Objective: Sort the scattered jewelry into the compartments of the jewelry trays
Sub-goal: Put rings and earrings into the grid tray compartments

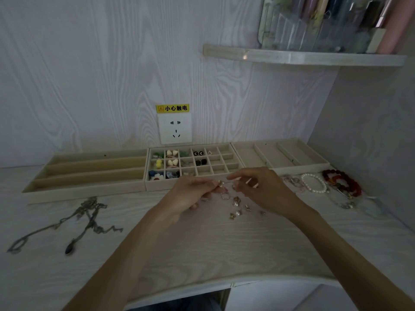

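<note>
Both hands meet just in front of the middle tray: the left hand (190,191) pinches a small gold-toned earring (220,183) between curled fingers, while the right hand (258,187) hovers beside it with fingers loosely curved; whether they touch the piece is hard to make out. More small gold earrings and rings (236,205) lie scattered on the pale wood-grain counter (67,277) below the hands, blurred and too small to tell apart. The beige grid tray (224,163) holds white, yellow, black and blue pieces in its left compartments; its front edge is hidden by the hands. Long-slot beige trays sit at left (89,171) and right (280,156). Grey chain necklaces (89,216) lie left; a white pearl bracelet (314,183) and red bead bracelets (343,182) lie right. A yellow label (172,108) above the wall socket (175,128) reads "小心触电"
</note>
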